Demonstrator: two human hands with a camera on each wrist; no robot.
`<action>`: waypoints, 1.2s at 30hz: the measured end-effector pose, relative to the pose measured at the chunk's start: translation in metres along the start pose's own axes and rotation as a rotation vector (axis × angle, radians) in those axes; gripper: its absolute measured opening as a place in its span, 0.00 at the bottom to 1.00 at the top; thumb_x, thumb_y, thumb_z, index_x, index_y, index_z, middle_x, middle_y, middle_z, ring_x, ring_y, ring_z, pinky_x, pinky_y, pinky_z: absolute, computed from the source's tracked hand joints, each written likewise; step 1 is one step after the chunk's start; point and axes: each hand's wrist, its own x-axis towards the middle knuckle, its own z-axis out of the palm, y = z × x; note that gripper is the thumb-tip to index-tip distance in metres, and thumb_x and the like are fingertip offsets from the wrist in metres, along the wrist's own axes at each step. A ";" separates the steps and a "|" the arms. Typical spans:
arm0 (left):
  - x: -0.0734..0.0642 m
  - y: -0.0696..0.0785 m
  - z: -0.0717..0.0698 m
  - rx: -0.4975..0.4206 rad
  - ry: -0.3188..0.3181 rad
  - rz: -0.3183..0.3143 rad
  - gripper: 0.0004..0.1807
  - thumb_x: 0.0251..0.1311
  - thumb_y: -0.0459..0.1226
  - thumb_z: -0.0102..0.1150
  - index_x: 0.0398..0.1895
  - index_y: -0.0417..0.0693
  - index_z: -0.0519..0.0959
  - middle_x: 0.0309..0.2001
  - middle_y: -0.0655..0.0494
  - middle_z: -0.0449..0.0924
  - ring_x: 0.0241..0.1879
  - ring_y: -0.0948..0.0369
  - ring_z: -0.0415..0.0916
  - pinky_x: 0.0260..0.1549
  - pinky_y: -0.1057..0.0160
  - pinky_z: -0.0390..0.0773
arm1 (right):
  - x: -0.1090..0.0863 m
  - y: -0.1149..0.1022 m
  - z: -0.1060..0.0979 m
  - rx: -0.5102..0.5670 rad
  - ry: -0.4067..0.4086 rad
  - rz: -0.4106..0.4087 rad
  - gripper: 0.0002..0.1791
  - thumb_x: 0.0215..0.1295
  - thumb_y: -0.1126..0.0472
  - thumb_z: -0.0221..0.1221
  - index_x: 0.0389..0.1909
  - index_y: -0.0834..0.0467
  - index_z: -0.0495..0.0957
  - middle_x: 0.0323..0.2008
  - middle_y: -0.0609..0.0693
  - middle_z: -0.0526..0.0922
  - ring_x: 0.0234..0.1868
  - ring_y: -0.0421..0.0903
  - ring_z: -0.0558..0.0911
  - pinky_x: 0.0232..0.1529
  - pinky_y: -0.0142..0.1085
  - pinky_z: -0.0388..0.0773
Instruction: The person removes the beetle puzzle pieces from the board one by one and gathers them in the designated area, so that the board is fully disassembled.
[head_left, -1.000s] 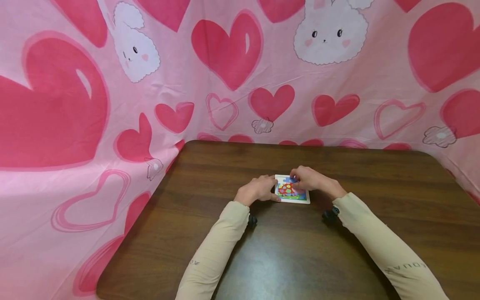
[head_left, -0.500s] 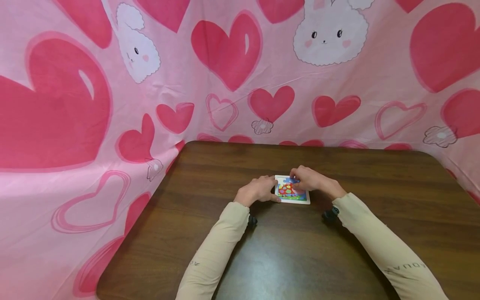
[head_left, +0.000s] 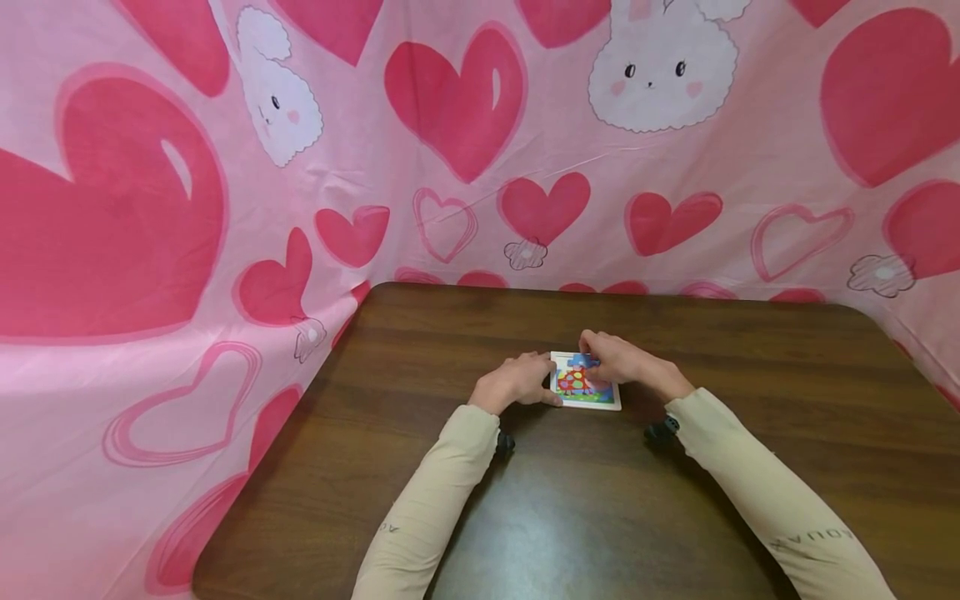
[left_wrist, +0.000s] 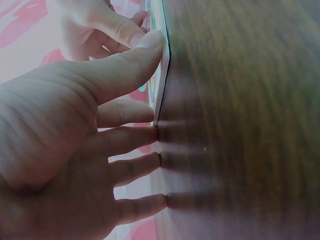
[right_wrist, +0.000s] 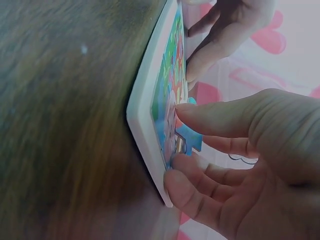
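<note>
A small jigsaw puzzle (head_left: 588,405) in a white frame lies on the table, its picture a red creature with coloured spots over green and blue. My left hand (head_left: 513,382) holds the frame's left side, the thumb at the near corner and the index finger farther up; its other fingertips rest on the wood. Over the puzzle's right part, my right hand (head_left: 618,360) curls its thumb and fingers around a blue puzzle piece (right_wrist: 191,139). That piece tilts up out of the picture in the right wrist view. The right hand hides part of the picture in the head view.
The dark wooden table (head_left: 450,333) has rounded corners. A pink curtain (head_left: 465,225) with hearts and rabbits hangs behind it and on the left. Dark wrist devices sit under both sleeve cuffs.
The blue area beside the right fingers shows a little more as the piece tilts up, and the right index finger has risen slightly. The left hand and the frame hold still.
</note>
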 end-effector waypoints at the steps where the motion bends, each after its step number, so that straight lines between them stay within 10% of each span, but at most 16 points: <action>1: 0.000 0.000 0.000 0.003 0.000 0.000 0.38 0.59 0.58 0.61 0.70 0.54 0.67 0.76 0.54 0.58 0.74 0.53 0.56 0.72 0.48 0.59 | 0.000 0.000 0.000 0.006 0.001 -0.002 0.20 0.60 0.65 0.67 0.47 0.61 0.68 0.37 0.56 0.73 0.37 0.49 0.72 0.39 0.39 0.73; 36: 0.000 0.001 0.000 0.037 0.013 0.016 0.37 0.59 0.59 0.61 0.69 0.53 0.69 0.75 0.55 0.60 0.72 0.54 0.60 0.70 0.49 0.63 | -0.004 0.002 -0.007 -0.001 0.033 -0.016 0.16 0.60 0.61 0.67 0.47 0.58 0.75 0.41 0.53 0.80 0.41 0.49 0.75 0.47 0.46 0.77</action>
